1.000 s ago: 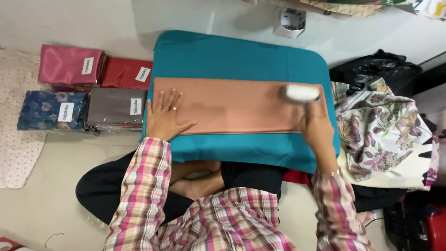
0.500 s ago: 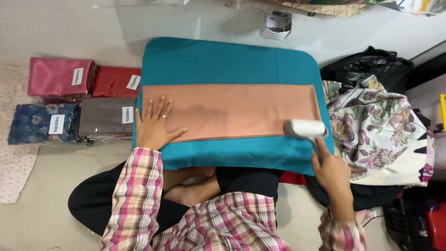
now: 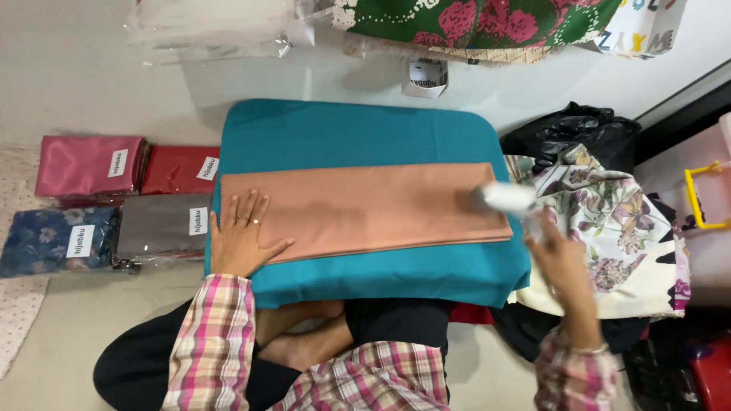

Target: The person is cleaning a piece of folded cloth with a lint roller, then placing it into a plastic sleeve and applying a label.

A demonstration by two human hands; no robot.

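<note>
Nearest us, our left hand [image 3: 240,237] lies flat, fingers spread, on the left end of the folded peach cloth [image 3: 365,209], holding nothing. Our right hand [image 3: 560,259] is closed around the handle of a white lint roller [image 3: 509,198], blurred, at the cloth's right end. The cloth lies lengthwise across a teal cushion [image 3: 358,137]. To the left lie packaged fabrics [image 3: 114,202]; to the right, a floral cloth [image 3: 609,221]. Farther off sits a black bag [image 3: 575,133].
</note>
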